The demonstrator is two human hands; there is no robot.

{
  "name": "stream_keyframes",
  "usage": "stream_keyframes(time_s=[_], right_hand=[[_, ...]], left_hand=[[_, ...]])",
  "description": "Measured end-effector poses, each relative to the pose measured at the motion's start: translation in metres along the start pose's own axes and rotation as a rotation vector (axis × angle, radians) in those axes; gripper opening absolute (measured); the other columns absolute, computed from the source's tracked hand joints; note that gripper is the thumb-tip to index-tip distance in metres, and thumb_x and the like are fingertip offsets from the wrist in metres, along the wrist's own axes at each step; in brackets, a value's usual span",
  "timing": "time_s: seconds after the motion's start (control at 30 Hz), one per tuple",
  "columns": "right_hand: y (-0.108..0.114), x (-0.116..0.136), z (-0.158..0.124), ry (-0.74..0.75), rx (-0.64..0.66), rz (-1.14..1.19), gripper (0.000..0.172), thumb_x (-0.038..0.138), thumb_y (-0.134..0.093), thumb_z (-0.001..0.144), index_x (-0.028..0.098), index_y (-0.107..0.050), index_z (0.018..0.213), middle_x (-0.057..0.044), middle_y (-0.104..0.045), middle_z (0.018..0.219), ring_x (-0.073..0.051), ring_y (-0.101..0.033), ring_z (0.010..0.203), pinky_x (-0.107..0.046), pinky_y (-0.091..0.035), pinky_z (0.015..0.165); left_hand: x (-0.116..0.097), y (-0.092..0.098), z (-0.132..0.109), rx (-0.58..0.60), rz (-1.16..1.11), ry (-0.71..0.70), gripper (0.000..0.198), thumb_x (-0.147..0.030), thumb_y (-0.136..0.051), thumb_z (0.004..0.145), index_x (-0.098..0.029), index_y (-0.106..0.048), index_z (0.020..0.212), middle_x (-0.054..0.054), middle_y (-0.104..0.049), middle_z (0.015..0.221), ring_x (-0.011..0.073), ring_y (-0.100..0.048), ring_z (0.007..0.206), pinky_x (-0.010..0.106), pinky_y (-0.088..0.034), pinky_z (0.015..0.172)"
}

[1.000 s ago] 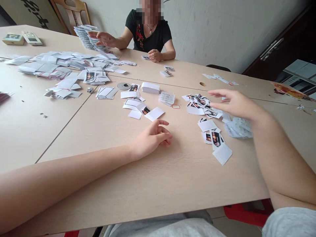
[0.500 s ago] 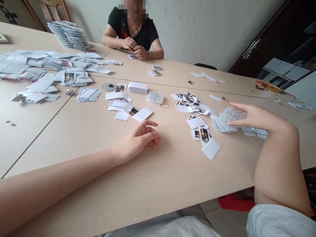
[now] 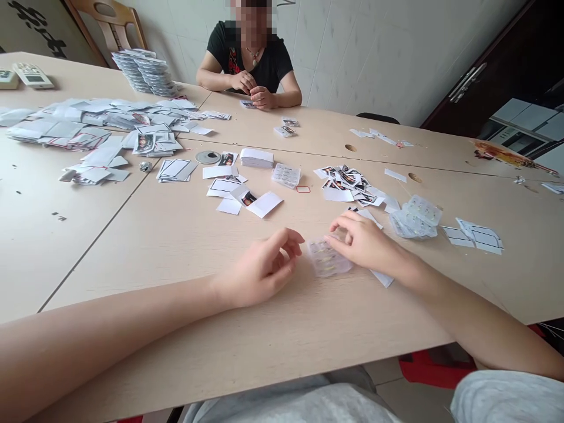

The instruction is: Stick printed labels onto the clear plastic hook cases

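Note:
My right hand (image 3: 365,242) pinches a clear plastic blister tray (image 3: 328,258) that lies on the table (image 3: 176,247) in front of me. My left hand (image 3: 264,267) rests beside it, fingers curled and slightly apart, fingertips close to the tray's left edge and holding nothing. A pile of more clear trays (image 3: 414,216) lies to the right. Small printed cards and white slips (image 3: 352,185) are scattered behind my right hand.
Across the table a person in a black top (image 3: 253,59) sits with both hands together over a small card. Heaps of white slips (image 3: 97,126), a tall stack of trays (image 3: 143,71), a round disc (image 3: 208,157), a white card stack (image 3: 257,157), remotes and a wooden chair are at left.
My right hand left the tray pile on the right and came to the middle with one clear tray. My left hand shifted slightly toward it. The person opposite drew both hands together.

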State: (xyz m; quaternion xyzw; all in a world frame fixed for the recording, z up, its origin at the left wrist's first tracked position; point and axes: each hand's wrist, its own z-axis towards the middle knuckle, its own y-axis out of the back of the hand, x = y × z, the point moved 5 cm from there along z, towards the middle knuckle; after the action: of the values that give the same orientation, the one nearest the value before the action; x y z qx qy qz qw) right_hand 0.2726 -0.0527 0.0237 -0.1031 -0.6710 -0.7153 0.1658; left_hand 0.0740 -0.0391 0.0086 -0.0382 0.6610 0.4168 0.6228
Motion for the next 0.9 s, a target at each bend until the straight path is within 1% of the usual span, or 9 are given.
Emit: stream_keyframes(time_s=[0.1, 0.27, 0.43, 0.5, 0.57, 0.63, 0.67, 0.77, 0.9], right_hand=[[-0.011, 0.004, 0.001, -0.017, -0.003, 0.087, 0.023, 0.029, -0.049, 0.084, 0.018, -0.058, 0.103, -0.007, -0.057, 0.108, -0.007, -0.051, 0.050, -0.030, -0.048, 0.067], [-0.011, 0.014, -0.010, 0.124, 0.184, 0.238, 0.034, 0.022, -0.050, 0.083, 0.023, -0.058, 0.116, -0.005, -0.060, 0.111, -0.006, -0.052, 0.053, -0.023, -0.045, 0.055], [-0.011, 0.017, -0.017, 0.097, 0.350, 0.385, 0.037, 0.027, -0.048, 0.085, 0.022, -0.057, 0.120, 0.000, -0.066, 0.071, -0.010, -0.055, 0.054, -0.022, -0.044, 0.054], [-0.007, 0.003, -0.010, 0.040, 0.274, 0.351, 0.034, 0.031, -0.049, 0.084, 0.022, -0.062, 0.114, 0.000, -0.065, 0.064, -0.012, -0.056, 0.054, -0.023, -0.044, 0.052], [0.009, -0.023, 0.006, -0.051, 0.013, 0.203, 0.029, 0.034, -0.052, 0.082, 0.022, -0.067, 0.103, -0.001, -0.067, 0.068, -0.013, -0.055, 0.052, -0.025, -0.044, 0.052], [0.029, -0.053, 0.023, -0.117, -0.271, 0.007, 0.024, 0.030, -0.054, 0.078, 0.023, -0.069, 0.095, -0.002, -0.069, 0.077, -0.014, -0.059, 0.058, -0.028, -0.047, 0.062], [0.037, -0.067, 0.033, -0.147, -0.343, -0.065, 0.023, 0.028, -0.055, 0.076, 0.023, -0.070, 0.093, -0.002, -0.070, 0.081, -0.015, -0.060, 0.061, -0.029, -0.048, 0.066], [0.051, -0.102, 0.073, -0.226, -0.344, -0.190, 0.024, 0.025, -0.056, 0.074, 0.020, -0.070, 0.093, -0.005, -0.071, 0.089, -0.020, -0.064, 0.079, -0.032, -0.048, 0.078], [0.050, -0.123, 0.122, -0.351, -0.116, -0.217, 0.044, 0.034, -0.064, 0.071, 0.014, -0.065, 0.110, -0.010, -0.068, 0.107, -0.025, -0.061, 0.100, -0.032, -0.045, 0.086]], left_hand=[[-0.007, -0.003, -0.003, 0.047, 0.179, -0.128, 0.021, -0.016, -0.042, 0.086, -0.016, -0.045, 0.106, 0.006, -0.057, 0.095, 0.0112, -0.056, 0.067, 0.025, -0.047, 0.058], [-0.018, -0.015, -0.010, 0.118, 0.576, -0.479, 0.024, -0.021, -0.045, 0.088, -0.018, -0.054, 0.110, 0.010, -0.059, 0.111, 0.0238, -0.052, 0.106, 0.037, -0.045, 0.088], [-0.012, -0.009, -0.006, 0.049, 0.755, -0.414, 0.039, -0.043, -0.045, 0.088, -0.015, -0.056, 0.113, 0.011, -0.062, 0.101, 0.0251, -0.057, 0.097, 0.042, -0.046, 0.086], [-0.008, -0.004, -0.003, 0.015, 0.774, -0.370, 0.041, -0.045, -0.046, 0.087, -0.015, -0.057, 0.113, 0.012, -0.060, 0.101, 0.0255, -0.058, 0.096, 0.042, -0.047, 0.084], [-0.005, -0.002, 0.000, 0.012, 0.781, -0.351, 0.036, -0.041, -0.046, 0.087, -0.016, -0.059, 0.110, 0.012, -0.058, 0.104, 0.0252, -0.058, 0.097, 0.041, -0.048, 0.083], [-0.002, -0.002, 0.000, 0.022, 0.770, -0.356, 0.032, -0.036, -0.047, 0.087, -0.018, -0.060, 0.110, 0.012, -0.057, 0.107, 0.0245, -0.057, 0.100, 0.040, -0.048, 0.084], [-0.002, -0.002, 0.000, 0.029, 0.761, -0.363, 0.031, -0.033, -0.047, 0.087, -0.018, -0.060, 0.110, 0.011, -0.056, 0.107, 0.0243, -0.057, 0.101, 0.040, -0.048, 0.086], [-0.001, -0.003, -0.001, 0.046, 0.739, -0.374, 0.030, -0.029, -0.047, 0.085, -0.019, -0.060, 0.111, 0.011, -0.056, 0.107, 0.0242, -0.056, 0.104, 0.041, -0.046, 0.090], [-0.002, -0.003, -0.001, 0.053, 0.729, -0.373, 0.031, -0.027, -0.048, 0.084, -0.019, -0.059, 0.113, 0.011, -0.056, 0.109, 0.0249, -0.055, 0.106, 0.042, -0.045, 0.092]])
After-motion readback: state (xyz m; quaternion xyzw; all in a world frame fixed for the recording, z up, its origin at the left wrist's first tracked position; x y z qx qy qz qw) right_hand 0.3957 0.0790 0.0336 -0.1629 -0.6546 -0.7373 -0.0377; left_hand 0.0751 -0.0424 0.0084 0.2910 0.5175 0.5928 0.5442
